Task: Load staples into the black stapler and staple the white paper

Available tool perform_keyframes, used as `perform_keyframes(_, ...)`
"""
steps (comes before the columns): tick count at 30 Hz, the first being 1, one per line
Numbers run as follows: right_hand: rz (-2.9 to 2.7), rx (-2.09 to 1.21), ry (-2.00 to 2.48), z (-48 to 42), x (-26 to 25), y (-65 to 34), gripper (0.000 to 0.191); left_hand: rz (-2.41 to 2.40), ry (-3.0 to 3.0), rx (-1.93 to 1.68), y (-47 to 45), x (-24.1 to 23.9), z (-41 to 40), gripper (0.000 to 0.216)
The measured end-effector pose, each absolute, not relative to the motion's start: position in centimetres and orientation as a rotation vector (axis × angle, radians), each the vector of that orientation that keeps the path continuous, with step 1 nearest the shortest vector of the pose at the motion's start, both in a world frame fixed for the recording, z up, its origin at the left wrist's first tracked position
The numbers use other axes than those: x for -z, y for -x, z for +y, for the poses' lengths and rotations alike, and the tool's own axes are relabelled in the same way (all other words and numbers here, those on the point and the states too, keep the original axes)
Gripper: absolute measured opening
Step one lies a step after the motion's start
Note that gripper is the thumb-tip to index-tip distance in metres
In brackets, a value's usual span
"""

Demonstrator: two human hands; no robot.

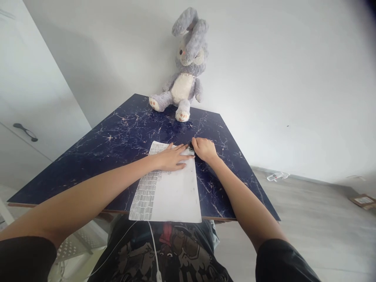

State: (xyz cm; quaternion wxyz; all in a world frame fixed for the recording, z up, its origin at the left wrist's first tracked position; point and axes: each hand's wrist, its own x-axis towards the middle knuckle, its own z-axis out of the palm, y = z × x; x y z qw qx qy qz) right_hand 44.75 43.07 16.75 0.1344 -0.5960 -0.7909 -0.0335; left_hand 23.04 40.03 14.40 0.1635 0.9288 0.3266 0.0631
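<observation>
A white sheet of paper (173, 192) with a printed band along its left side lies on the dark blue marbled table (123, 137), its near edge hanging over the table's front. My left hand (172, 156) lies flat on the sheet's far end, fingers stretched out. Right beside it, at the sheet's far right corner, my right hand (204, 149) is closed around a small dark object (191, 148) that I cannot make out.
A grey and white plush rabbit (186, 66) sits at the table's far edge against the white wall. A white door with a dark handle (26, 131) is on the left. On the grey floor to the right lie a small bottle (274, 176) and a cardboard piece (363, 201).
</observation>
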Motion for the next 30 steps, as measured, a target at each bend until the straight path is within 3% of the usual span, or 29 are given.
perform_keyframes(5, -2.304, 0.144, 1.743, 42.7, -16.9, -44.4, 0.053, 0.931, -2.634, -0.214, -23.1, -14.3, 40.0, 0.057)
perform_keyframes(13, -2.430, 0.549, 1.718, 41.6, -15.6, -42.5, 0.049, 0.978, -2.700, -0.070, -23.4, -15.2, 39.5, 0.054)
perform_keyframes(18, -2.424, 0.200, 1.690, 42.2, -17.2, -44.5, 0.052, 0.976, -2.718, -0.073, -23.3, -15.2, 39.5, 0.057)
perform_keyframes(21, -2.552, -0.070, 1.518, 42.6, -18.5, -46.9, 0.038, 0.950, -2.701, -0.095, -23.2, -15.0, 39.8, 0.059)
perform_keyframes(23, -2.651, -0.088, 1.436, 42.8, -18.9, -48.2, 0.029, 0.944, -2.682, -0.112, -23.0, -14.8, 39.9, 0.060)
perform_keyframes(30, -2.474, 0.106, 1.833, 43.2, -18.8, -49.5, 0.035, 0.925, -2.658, -0.180, -22.7, -14.2, 40.1, 0.058)
